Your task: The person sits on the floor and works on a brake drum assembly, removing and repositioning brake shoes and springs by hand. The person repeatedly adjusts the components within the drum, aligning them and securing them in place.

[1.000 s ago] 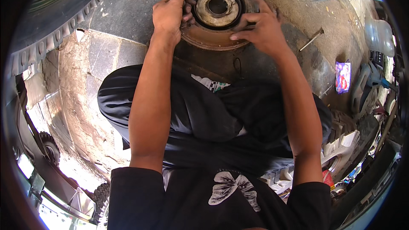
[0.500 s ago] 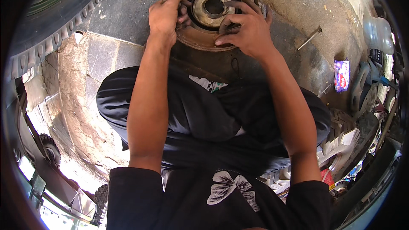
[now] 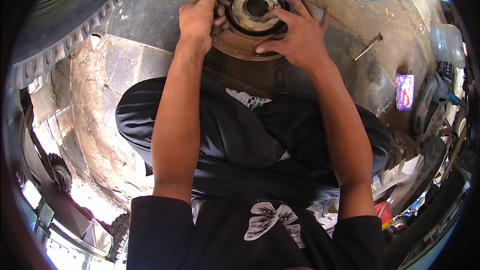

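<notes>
A rusty round brake disc (image 3: 240, 46) lies on the floor at the top of the view, with a greasy hub (image 3: 243, 17) around a dark central hole. Over the disc's left side, my left hand (image 3: 199, 19) has its fingers curled in; whatever they may hold is hidden. My right hand (image 3: 301, 35) spreads over the right side, thumb near the disc's front face and index fingertip by the hub. Its other fingers reach the far right edge, apart from one another. Dark grime covers the fingertips.
A large tyre (image 3: 75, 30) fills the upper left. To the right lie a thin metal rod (image 3: 368, 48), a purple packet (image 3: 405, 91) and a clear plastic bottle (image 3: 446, 44). My crossed legs (image 3: 235, 130) sit just before the disc. More tyres (image 3: 402, 145) stand at lower right.
My right hand has shifted slightly on the disc, its index finger drawn a little toward the near side of the hub. The left hand keeps its curled pose. The whole view has shifted slightly.
</notes>
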`<act>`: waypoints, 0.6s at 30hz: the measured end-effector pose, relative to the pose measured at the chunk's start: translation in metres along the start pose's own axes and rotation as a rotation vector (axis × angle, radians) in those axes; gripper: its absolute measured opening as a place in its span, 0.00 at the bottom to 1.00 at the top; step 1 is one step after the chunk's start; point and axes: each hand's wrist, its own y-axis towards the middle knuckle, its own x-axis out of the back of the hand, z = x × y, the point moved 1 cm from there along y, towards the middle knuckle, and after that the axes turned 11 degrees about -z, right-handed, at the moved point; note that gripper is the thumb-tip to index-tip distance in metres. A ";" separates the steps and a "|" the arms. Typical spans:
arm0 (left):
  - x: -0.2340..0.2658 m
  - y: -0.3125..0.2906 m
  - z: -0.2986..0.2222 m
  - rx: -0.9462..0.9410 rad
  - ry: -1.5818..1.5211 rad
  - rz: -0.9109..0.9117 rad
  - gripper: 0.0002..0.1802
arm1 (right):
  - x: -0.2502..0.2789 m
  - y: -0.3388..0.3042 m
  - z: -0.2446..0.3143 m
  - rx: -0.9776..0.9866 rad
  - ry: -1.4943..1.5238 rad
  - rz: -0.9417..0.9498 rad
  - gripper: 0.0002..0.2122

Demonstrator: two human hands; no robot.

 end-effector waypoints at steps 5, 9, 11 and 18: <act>0.001 0.002 0.001 0.005 -0.012 0.023 0.13 | 0.012 -0.001 -0.029 -0.040 -0.111 0.023 0.39; -0.002 -0.001 -0.001 0.016 0.009 -0.024 0.12 | 0.003 0.001 -0.014 0.035 -0.101 -0.031 0.41; -0.002 0.000 -0.001 0.014 0.008 -0.030 0.12 | -0.012 -0.005 0.005 0.077 -0.065 -0.033 0.41; 0.000 -0.001 0.002 -0.001 -0.011 0.010 0.12 | 0.010 0.000 -0.032 -0.034 -0.176 -0.008 0.42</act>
